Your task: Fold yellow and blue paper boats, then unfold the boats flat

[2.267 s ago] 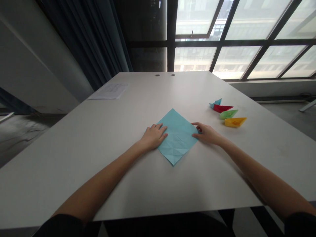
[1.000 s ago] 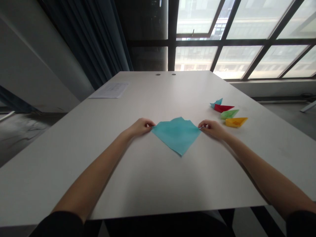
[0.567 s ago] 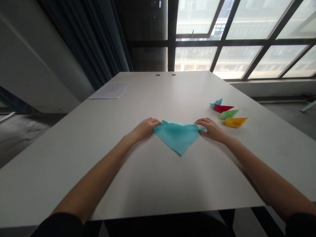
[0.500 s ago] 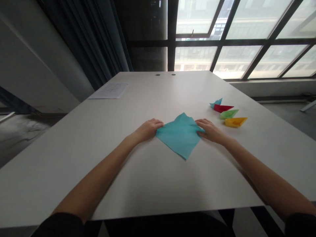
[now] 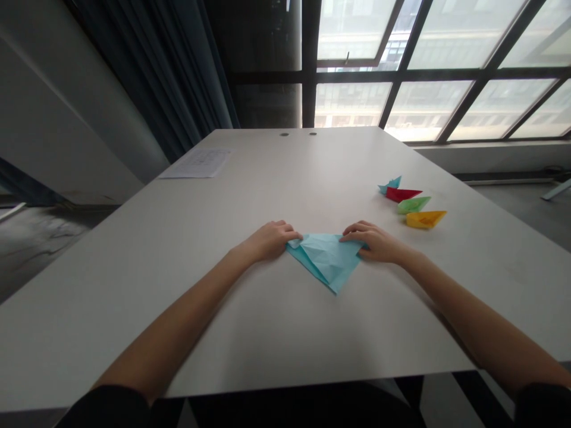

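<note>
A light blue sheet of paper [image 5: 328,258] lies on the white table in front of me, its far half folded over toward me into a triangle whose point faces my body. The folded-over layer is paler and creased, with a darker blue strip showing along the left edge. My left hand [image 5: 273,239] grips the paper's left corner, thumb on top. On the opposite corner, my right hand [image 5: 371,241] is closed, fingers over the fold and thumb near the lower edge. The undersides of both corners are hidden.
Several folded paper boats stand to the right of my right hand: a blue one [image 5: 389,185], a red one [image 5: 402,194], a green one [image 5: 414,205] and a yellow one [image 5: 426,219]. A printed sheet [image 5: 196,163] lies at the table's far left edge. Windows and a dark curtain rise beyond.
The far corner of the blue paper has come over toward me, so the diamond is now a triangle. Both hands have shifted slightly nearer, with the right one a little further inward.
</note>
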